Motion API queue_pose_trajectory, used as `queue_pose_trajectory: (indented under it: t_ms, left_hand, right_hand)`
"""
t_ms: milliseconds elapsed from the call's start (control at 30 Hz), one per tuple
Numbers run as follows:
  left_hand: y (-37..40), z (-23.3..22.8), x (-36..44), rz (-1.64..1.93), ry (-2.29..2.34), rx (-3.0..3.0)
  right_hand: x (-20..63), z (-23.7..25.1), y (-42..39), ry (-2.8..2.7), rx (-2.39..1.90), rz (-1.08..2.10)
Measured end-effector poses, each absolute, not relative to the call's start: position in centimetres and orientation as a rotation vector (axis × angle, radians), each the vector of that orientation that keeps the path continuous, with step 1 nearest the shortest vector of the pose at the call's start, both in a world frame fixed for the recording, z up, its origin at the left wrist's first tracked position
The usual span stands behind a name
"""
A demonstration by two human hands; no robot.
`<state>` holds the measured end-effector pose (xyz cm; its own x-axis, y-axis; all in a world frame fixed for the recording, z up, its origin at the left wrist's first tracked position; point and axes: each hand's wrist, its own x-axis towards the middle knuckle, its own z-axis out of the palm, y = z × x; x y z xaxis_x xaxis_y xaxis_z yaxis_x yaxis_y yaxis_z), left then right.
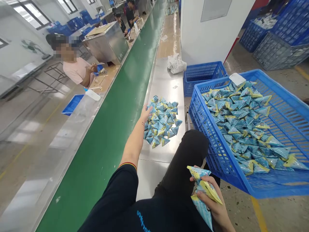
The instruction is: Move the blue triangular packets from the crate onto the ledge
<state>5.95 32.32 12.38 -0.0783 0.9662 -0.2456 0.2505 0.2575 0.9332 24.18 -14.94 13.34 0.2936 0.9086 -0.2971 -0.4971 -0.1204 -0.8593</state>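
My left hand (146, 113) rests at the left edge of a pile of blue-and-yellow triangular packets (161, 120) on the metal bench. Its fingers look stretched out along the packets, though part of them is hard to make out. Low at the right, close to my thigh, my right hand (214, 201) is closed around several triangular packets (202, 183), with their yellow edges sticking out between the fingers. A large blue crate (223, 154) stands to the right, holding many more packets of the same kind (243, 119).
A green conveyor belt (116, 106) runs along the bench's left side. Beyond it a person (78, 69) works at a table. A striped cloth (177, 63) lies farther up the bench, beside another blue crate (204, 72). A white pillar (210, 35) rises behind.
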Motion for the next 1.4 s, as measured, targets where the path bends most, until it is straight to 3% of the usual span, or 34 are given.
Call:
queue_pose_trajectory:
  t_ms: [133,233,333,500,867,1200,1400]
  left_hand:
    - [30.5,12.1,6.2,0.963,1.574,1.134]
    - [22.2,11.1,5.6,0.839,1.160,1.304]
    - [11.9,11.2,4.7,0.458,0.564,1.462]
    - [3.0,14.9,3.9,0.474,0.419,1.677]
    - [4.5,16.3,3.7,0.639,0.416,1.676]
    - [4.4,16.5,4.2,0.595,0.458,1.703]
    - [9.5,16.6,2.2,1.390,0.980,1.588]
  right_hand:
    - [23.7,12.9,-14.4,-0.429,-1.126,1.191]
    - [22.9,12.6,-13.3,-0.409,-1.104,1.198]
    - [22.3,13.2,-12.5,-0.436,-1.031,1.271]
    - [22.0,15.0,-12.0,-0.444,-0.883,1.575]
    - [20.8,15.1,-12.6,-0.331,-0.721,1.717]
    - [20.2,14.3,-12.2,-0.351,-0.777,1.616]
    - [19.8,12.4,-11.9,-0.435,-0.714,1.495]
